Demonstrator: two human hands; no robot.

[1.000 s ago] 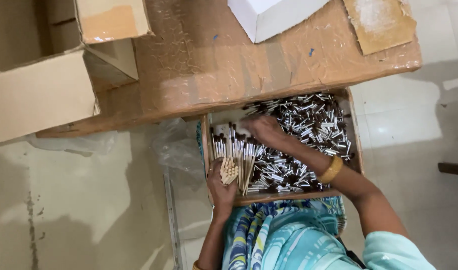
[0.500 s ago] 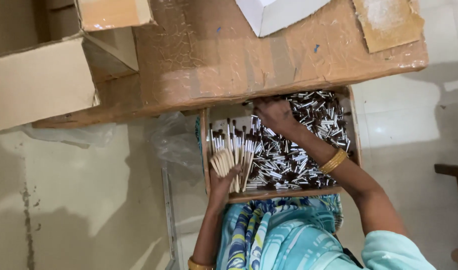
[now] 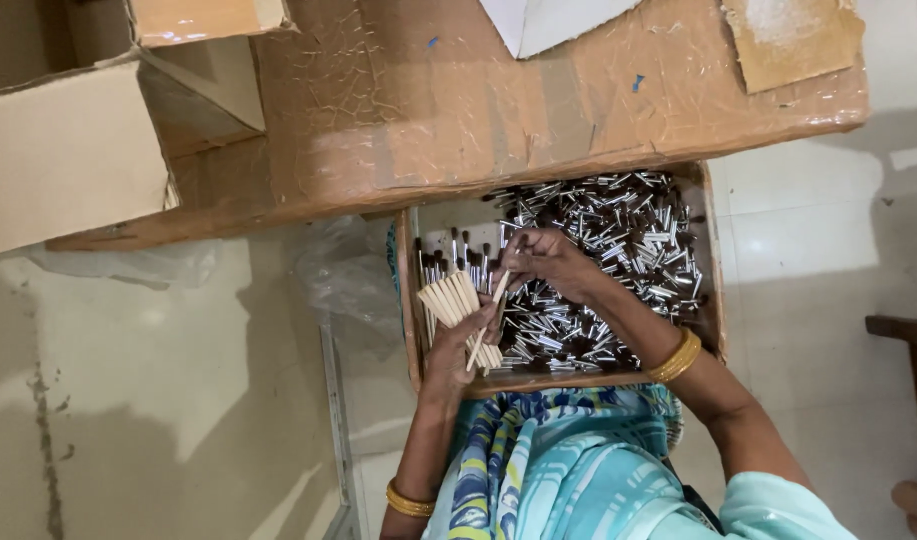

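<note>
Since half a second ago the right hand (image 3: 543,262) has drawn back from the far side of the pile toward the left hand (image 3: 456,345), and a single wooden-handled brush (image 3: 486,320) now slants between the two. The bundle of handles has also lifted slightly and fanned wider.

The left hand, at about 7 o'clock in the wooden tray (image 3: 410,300), is curled around a bundle of small brushes (image 3: 456,300), their pale wooden handles side by side and fanned like a hand of cards, dark tips pointing away toward 12 o'clock. Held that way, the ends stay level and each new piece can slide in beside the last. The right hand pinches the upper end of the single brush between thumb and fingertips, its handle angled down toward 6 o'clock across the bundle, touching it.

The tray rests on the person's lap, its far edge tucked under the cardboard-covered table (image 3: 458,110), which keeps it within reach of both hands. From the centre round to 3 o'clock it is heaped with loose metal ferrules with dark bristle tips (image 3: 618,230), lying in every direction. At 9 o'clock in the tray a few brushes lie in a row.

At 10 o'clock of the view an open cardboard box (image 3: 68,150) sits on the table; what it holds cannot be seen.
</note>
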